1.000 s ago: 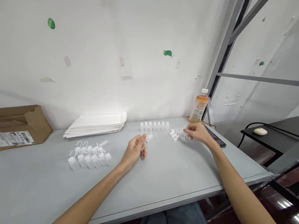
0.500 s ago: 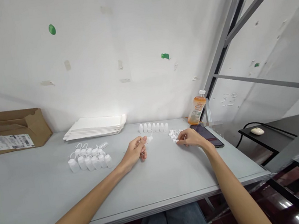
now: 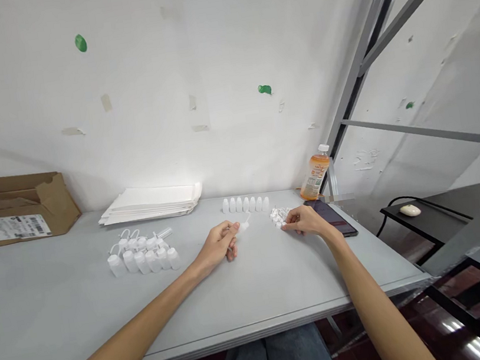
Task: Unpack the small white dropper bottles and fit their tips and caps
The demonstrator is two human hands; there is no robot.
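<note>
Small white plastic bottles stand upright in a row of seven along the back edge of the grey table, nearer its right back corner than its left. Between this row and the front edge, the left hand is above the surface, pinching a translucent plastic piece between thumb and fingers; its exact shape is too small to make out. The right hand reaches in from the right edge, fingertips drawn together at the near side of a pile of white caps; I cannot tell whether they grip one. Toward the left edge, a cluster of capped bottles stands close together, several with looped straps. Beside the right hand, a dark tablet lies along the right edge, and an orange drink bottle stands at the right back corner.
</note>
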